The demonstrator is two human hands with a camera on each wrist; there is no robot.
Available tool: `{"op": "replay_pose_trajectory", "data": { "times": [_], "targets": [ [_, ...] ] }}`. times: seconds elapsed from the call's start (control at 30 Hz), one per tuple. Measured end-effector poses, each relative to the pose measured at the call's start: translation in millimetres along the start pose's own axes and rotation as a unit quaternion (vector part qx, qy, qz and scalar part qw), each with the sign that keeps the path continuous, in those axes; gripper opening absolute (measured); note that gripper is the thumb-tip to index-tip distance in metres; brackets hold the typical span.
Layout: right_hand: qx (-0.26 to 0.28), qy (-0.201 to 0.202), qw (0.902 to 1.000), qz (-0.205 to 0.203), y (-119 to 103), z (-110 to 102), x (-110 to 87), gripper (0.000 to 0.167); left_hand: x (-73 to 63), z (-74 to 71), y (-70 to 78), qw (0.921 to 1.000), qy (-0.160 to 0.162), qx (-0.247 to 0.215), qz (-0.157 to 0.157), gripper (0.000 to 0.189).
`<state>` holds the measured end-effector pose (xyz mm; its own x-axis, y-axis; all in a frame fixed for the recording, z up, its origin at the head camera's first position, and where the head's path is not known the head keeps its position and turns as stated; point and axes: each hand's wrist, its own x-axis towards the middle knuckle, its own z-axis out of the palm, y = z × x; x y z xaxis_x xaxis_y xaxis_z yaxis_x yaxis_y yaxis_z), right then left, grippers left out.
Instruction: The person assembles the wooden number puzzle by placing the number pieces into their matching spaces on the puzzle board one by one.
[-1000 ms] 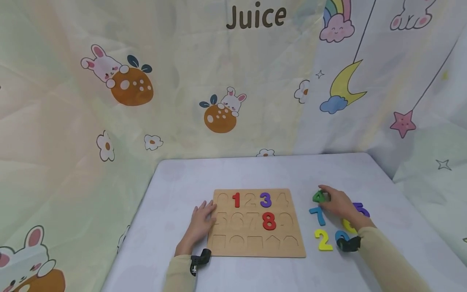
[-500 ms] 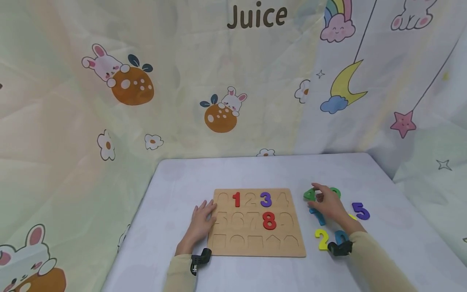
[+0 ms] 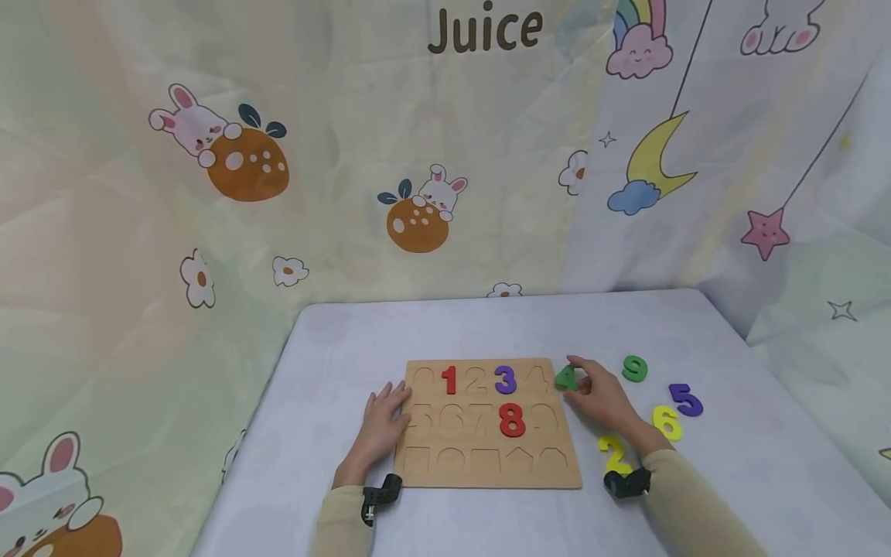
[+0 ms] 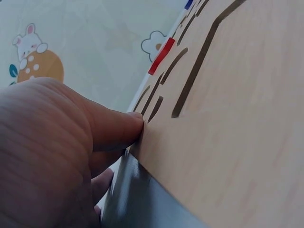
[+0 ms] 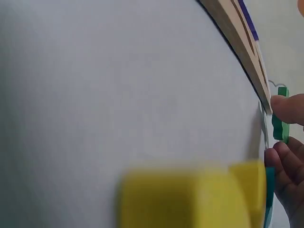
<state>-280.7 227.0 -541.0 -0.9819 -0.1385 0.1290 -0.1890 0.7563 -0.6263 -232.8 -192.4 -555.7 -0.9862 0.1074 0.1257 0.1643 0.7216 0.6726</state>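
My right hand (image 3: pixel 604 394) pinches a green number 4 piece (image 3: pixel 567 377) between thumb and fingers, beside the upper right corner of the wooden number board (image 3: pixel 459 464). In the right wrist view the green 4 (image 5: pixel 279 124) shows edge-on near the board's end (image 5: pixel 251 61). My left hand (image 3: pixel 380 425) rests at the board's left edge with its fingers extended; the left wrist view shows its thumb (image 4: pixel 123 128) on that edge. Set in the board are a red 1 (image 3: pixel 448 380), a purple 3 (image 3: pixel 506 380) and a red 8 (image 3: pixel 512 420).
Right of the board lie a green 9 (image 3: pixel 635 369), a purple 5 (image 3: pixel 685 400), a yellow 6 (image 3: pixel 667 423) and a yellow 2 (image 3: pixel 614 455). A blue piece (image 5: pixel 270 190) shows beyond blurred yellow in the right wrist view. The white table (image 3: pixel 487 526) meets a printed cloth backdrop (image 3: pixel 334 155).
My right hand has carried the green 4 leftward from among the loose numbers to the board's corner, uncovering the green 9 and yellow 6. My left hand stays in place.
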Motion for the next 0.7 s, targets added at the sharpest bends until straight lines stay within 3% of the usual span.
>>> {"op": "replay_pose_trajectory", "data": {
  "times": [0.3,0.7],
  "targets": [
    [0.012,-0.016,0.9998,0.002,-18.3,14.5,0.4,0.071,0.1,1.2,0.4,0.9998,0.005,-0.004,-0.020,0.055],
    [0.004,-0.032,0.9994,0.011,-23.5,21.3,8.9,0.069,2.6,-0.8,2.5,0.9999,0.009,0.002,-0.007,0.050]
  ]
}}
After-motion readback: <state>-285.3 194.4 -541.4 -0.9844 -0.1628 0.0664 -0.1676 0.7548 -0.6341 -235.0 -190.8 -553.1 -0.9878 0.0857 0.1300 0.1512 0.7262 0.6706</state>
